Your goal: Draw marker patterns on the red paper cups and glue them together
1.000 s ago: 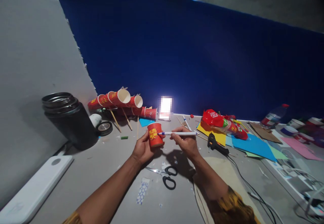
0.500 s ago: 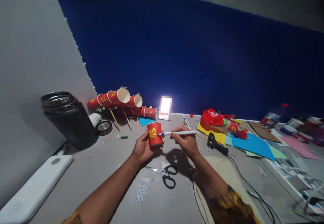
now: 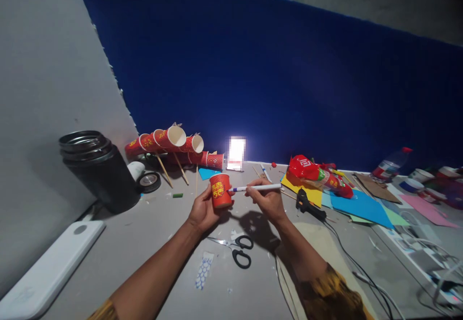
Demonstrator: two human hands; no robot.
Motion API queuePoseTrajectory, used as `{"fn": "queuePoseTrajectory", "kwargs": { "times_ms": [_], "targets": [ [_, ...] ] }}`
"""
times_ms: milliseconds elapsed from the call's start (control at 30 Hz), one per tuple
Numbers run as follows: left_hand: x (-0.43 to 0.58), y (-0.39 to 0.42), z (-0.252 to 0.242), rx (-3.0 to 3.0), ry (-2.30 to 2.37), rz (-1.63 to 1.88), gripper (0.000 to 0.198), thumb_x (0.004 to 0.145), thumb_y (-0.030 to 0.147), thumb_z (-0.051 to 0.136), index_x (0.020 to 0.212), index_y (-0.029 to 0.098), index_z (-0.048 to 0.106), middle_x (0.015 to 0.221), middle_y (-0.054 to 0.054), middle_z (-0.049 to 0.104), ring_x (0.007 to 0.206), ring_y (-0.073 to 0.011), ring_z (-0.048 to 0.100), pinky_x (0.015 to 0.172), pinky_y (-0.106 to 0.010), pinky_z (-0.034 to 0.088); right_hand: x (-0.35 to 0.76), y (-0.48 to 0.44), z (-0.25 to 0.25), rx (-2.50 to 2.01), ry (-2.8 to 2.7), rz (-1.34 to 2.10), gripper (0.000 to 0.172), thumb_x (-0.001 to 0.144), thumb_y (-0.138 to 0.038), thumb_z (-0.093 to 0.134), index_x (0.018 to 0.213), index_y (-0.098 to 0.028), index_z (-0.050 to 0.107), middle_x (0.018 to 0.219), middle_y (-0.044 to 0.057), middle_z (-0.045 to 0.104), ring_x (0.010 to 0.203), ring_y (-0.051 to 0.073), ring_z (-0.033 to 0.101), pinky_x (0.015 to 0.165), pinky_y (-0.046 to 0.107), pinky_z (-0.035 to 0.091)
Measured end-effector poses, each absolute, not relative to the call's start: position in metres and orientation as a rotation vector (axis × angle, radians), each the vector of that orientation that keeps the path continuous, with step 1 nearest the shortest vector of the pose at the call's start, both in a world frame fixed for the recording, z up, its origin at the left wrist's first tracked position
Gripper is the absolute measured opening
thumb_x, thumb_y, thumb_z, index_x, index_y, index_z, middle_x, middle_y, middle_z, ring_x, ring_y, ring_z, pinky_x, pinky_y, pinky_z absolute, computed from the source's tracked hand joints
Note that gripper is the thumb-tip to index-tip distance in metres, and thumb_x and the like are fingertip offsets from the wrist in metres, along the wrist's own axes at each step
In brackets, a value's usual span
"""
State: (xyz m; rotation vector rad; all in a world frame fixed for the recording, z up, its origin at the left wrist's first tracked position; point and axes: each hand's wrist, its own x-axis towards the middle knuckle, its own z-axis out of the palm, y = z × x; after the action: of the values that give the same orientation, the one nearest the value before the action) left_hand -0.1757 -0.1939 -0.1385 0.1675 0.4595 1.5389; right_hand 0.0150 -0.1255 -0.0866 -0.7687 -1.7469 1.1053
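Cup (image 3: 220,192) in left hand (image 3: 203,211); pen (image 3: 268,187) in right hand (image 3: 268,204). Scissors (image 3: 233,246) on surface (image 3: 144,231), nearer than cup. Flask (image 3: 104,180) far left, lid (image 3: 149,182) just beside. Glue gun (image 3: 308,206) right of pen.

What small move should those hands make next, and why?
Perhaps a short stroke on the red, gold-patterned paper cup: the left hand grips it, and the right hand holds a slim white marker, blue tip at the cup's side.

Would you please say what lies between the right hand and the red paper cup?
The head view shows a slim blue-tipped white marker pointing from the right hand towards the cup.
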Motion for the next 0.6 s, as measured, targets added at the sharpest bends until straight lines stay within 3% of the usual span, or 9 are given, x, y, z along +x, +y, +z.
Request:
{"fn": "queuePoseTrajectory", "kwargs": {
  "times_ms": [267, 600],
  "targets": [
    [-0.1758, -0.1933, -0.1391, 0.151, 0.495, 1.549, 0.046, 0.103, 0.036, 0.044, 0.135, 0.004, 0.054, 0.104, -0.019, 0.074, 0.082, -0.0264, 0.074, 0.081, -0.046, 0.061, 0.0147, -0.1316, -0.0843, -0.735, -1.787, 1.123, 0.018, 0.082, -0.037, 0.073, 0.080, -0.019, 0.071, 0.069, 0.003, 0.073, 0.055, 0.014, 0.060, 0.051, 0.025, 0.045],
    [-0.1779, -0.1935, -0.1413, 0.152, 0.468, 1.538, 0.049, 0.102, 0.037, 0.046, 0.138, 0.004, 0.053, 0.109, -0.022, 0.073, 0.088, -0.0296, 0.074, 0.081, -0.049, 0.060, 0.0157, -0.1315, -0.0844, -0.737, -1.804, 1.106, 0.018, 0.083, -0.037, 0.072, 0.079, -0.019, 0.070, 0.069, 0.003, 0.072, 0.056, 0.014, 0.058, 0.052, 0.025, 0.045]
  ]
}}
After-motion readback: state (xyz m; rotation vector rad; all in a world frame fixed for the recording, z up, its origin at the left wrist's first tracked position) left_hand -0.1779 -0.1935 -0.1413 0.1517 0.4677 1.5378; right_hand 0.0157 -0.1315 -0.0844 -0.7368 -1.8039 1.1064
